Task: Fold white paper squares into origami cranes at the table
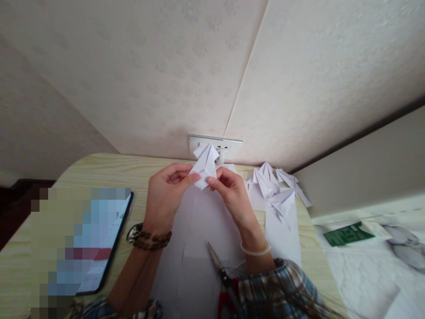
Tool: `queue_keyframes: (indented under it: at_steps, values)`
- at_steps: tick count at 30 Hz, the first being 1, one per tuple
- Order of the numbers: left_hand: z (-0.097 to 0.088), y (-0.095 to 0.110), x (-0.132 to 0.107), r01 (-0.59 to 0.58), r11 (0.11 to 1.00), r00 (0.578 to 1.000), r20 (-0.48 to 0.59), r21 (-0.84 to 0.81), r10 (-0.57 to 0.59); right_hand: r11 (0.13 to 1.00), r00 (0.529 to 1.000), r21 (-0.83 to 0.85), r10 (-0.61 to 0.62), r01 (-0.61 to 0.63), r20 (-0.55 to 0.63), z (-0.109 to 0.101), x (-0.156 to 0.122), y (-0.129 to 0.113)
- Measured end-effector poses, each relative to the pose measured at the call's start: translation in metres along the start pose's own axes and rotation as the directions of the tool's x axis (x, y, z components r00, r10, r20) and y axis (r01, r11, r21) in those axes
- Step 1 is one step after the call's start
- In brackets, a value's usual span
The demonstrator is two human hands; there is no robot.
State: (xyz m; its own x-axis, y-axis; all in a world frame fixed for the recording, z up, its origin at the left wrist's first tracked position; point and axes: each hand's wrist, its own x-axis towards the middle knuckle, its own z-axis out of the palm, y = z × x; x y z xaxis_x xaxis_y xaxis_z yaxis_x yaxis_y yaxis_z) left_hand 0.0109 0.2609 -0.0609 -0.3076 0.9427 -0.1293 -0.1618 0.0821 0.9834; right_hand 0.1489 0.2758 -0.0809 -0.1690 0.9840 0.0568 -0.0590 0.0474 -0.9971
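Observation:
Between my two hands, raised over the table, is a folded white paper piece point(205, 166) with pointed flaps at its top. My left hand point(169, 188) pinches its lower left side between thumb and fingers. On the lower right, my right hand point(230, 190) grips it the same way, with the thumb on the front face. White paper sheets point(209, 221) lie beneath my hands. Scissors point(222, 274) with red handles rest on the sheets near my right forearm, their blades pointing away from me. The right sleeve partly covers the handles.
Several folded white paper pieces point(268, 181) are piled at the back right of the wood-grain table point(99, 173). A tablet point(102, 252), partly blurred out, lies at the left. A wall socket point(232, 144) with a plug is just behind the table. A green packet point(348, 233) lies off to the right.

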Motion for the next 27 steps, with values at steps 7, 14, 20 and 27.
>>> queue_keyframes:
  at_steps: [7, 14, 20, 27]
  values:
    - [-0.0007, -0.0011, 0.0005, -0.019, 1.0, 0.999, 0.028, -0.025, 0.02, 1.0, 1.0, -0.011, -0.008, 0.008, 0.009, 0.0002, -0.0004, -0.0046]
    - [0.0001, -0.0006, -0.0009, -0.052, 0.999, 0.988, 0.149, 0.008, 0.051, 0.972, 0.964, -0.03, -0.235, 0.233, -0.124, 0.0001, -0.0034, -0.0043]
    - [0.0007, 0.0018, -0.001, -0.038, 0.998, 0.987, 0.159, 0.043, 0.031, 0.935, 0.923, -0.159, -0.344, 0.318, -0.171, 0.0003, -0.0074, -0.0052]
    - [-0.0013, 0.0007, -0.001, -0.114, 0.989, 0.983, 0.158, 0.098, 0.098, 0.89, 0.926, -0.353, -0.353, 0.288, -0.134, -0.0027, -0.0085, -0.0092]
